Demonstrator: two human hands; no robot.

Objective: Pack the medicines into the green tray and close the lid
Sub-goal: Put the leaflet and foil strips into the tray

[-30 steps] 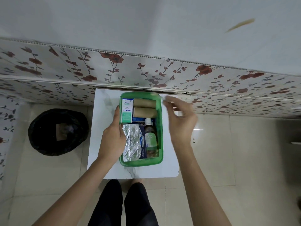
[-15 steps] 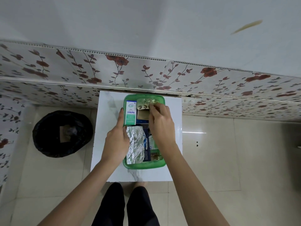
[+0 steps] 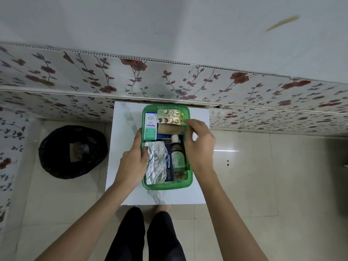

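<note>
The green tray (image 3: 167,185) sits on a small white marble-look table (image 3: 128,129). Inside lie a white-green Optibex box (image 3: 150,127), a tan roll (image 3: 170,129), a crumpled foil strip (image 3: 155,162), a dark blue box (image 3: 169,166) and a small bottle with a white cap (image 3: 178,157). A gold blister pack (image 3: 170,116) rests across the tray's far end. My right hand (image 3: 200,146) pinches its right corner. My left hand (image 3: 131,162) grips the tray's left rim, thumb inside. No lid is visible.
A black-lined waste bin (image 3: 72,151) stands on the tiled floor left of the table. A floral wall panel (image 3: 169,81) runs right behind the table. My legs (image 3: 146,236) are at the table's near edge. Pale floor tiles (image 3: 263,176) lie to the right.
My right hand brought the blister pack over the tray, laid it across the far end, then slid back toward the right rim. My left hand stayed on the left rim.
</note>
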